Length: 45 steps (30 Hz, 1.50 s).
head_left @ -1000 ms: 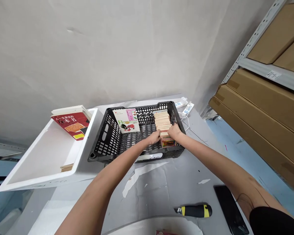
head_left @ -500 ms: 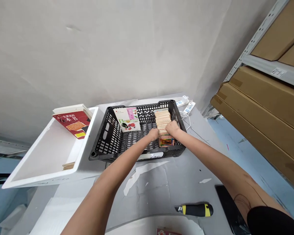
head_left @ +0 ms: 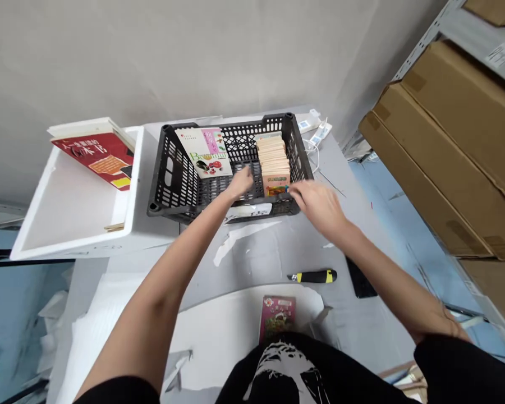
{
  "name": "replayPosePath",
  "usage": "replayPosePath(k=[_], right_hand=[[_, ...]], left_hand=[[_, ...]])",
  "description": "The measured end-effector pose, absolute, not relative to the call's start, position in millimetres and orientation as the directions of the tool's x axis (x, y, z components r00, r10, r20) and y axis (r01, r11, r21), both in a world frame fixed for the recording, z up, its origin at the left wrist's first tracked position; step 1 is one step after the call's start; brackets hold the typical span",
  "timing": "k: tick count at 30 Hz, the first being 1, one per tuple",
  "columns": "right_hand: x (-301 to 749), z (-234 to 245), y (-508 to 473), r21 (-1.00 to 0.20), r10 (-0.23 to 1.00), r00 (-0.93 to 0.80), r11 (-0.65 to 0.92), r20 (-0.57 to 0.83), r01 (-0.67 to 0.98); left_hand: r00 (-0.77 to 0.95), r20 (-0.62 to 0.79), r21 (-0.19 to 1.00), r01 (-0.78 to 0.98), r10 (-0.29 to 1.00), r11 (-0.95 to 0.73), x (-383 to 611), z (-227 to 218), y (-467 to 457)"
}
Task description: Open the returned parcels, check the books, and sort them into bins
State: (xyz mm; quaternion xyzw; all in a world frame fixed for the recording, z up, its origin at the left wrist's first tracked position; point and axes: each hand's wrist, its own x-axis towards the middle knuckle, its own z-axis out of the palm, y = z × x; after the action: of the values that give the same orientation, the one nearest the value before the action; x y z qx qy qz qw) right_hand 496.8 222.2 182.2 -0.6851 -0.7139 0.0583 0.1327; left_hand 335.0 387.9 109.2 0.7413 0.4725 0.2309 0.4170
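Left hand (head_left: 242, 182) over black plastic crate (head_left: 167, 168), fingers blurred, can't tell spread or closed. Stack of thin booklets (head_left: 272, 160) upright in crate, between hands, just beside fingertips (head_left: 297, 192) of my right hand (head_left: 317, 205), loose, pinching nothing.

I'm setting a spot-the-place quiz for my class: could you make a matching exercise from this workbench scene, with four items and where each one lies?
Things:
1. red-covered book
2. book with a fruit picture on its cover
3. yellow-and-black utility knife
4. pink-covered booklet

Places:
A. on the white sheet
B. inside the black plastic crate
C. at the far end of the white foam box
D. on the grey tabletop

Pairs: 1-C, 2-B, 3-D, 4-A
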Motion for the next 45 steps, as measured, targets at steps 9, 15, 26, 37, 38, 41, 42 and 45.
replayPosePath(k=[9, 15, 26, 37, 38, 41, 42, 45], right_hand=[[425.3, 1.7, -39.9, -0.425, 0.802, 0.266, -0.527, -0.534, 0.736], [378.6, -28.1, -70.6, -0.488, 0.768, 0.186, -0.553, -0.613, 0.675], [348.3, -12.8, -55.1, -0.597, 0.783, 0.321, -0.617, -0.534, 0.512], [314.2, 108.7, -6.1, -0.967, 0.953, 0.18, -0.226, -0.244, -0.114], [312.0, 112.9, -3.1, -0.954, 0.948, 0.175, -0.235, -0.267, -0.186], [306.6, 117.6, 3.2, -0.853, 0.918, 0.12, -0.295, -0.378, -0.43], [305.4, 117.9, 4.5, -0.802, 0.904, 0.092, -0.32, -0.418, -0.505], [304.2, 117.5, 7.1, -0.63, 0.854, -0.019, -0.398, -0.52, -0.667]], left_hand=[[0.185, -0.44, 0.744, 0.622, 0.879, 0.242, 214.4, 25.1, 65.5], [0.099, -0.598, 0.594, 0.72, 0.795, 0.357, 213.9, -25.4, -31.7], [-0.036, -0.458, 0.704, 0.596, 0.888, 0.387, 208.4, -4.0, -38.6], [-0.126, -0.202, 0.962, 0.162, 0.971, 0.221, 176.8, 77.9, -15.0], [-0.113, -0.194, 0.963, 0.169, 0.975, 0.211, 174.1, 80.1, -15.7], [-0.084, -0.215, 0.972, 0.077, 0.973, 0.222, 169.0, 81.0, -18.7], [-0.077, -0.234, 0.972, 0.011, 0.969, 0.236, 168.3, 80.6, -19.4], [-0.055, -0.293, 0.943, -0.18, 0.954, 0.279, 168.8, 80.6, -19.7]])
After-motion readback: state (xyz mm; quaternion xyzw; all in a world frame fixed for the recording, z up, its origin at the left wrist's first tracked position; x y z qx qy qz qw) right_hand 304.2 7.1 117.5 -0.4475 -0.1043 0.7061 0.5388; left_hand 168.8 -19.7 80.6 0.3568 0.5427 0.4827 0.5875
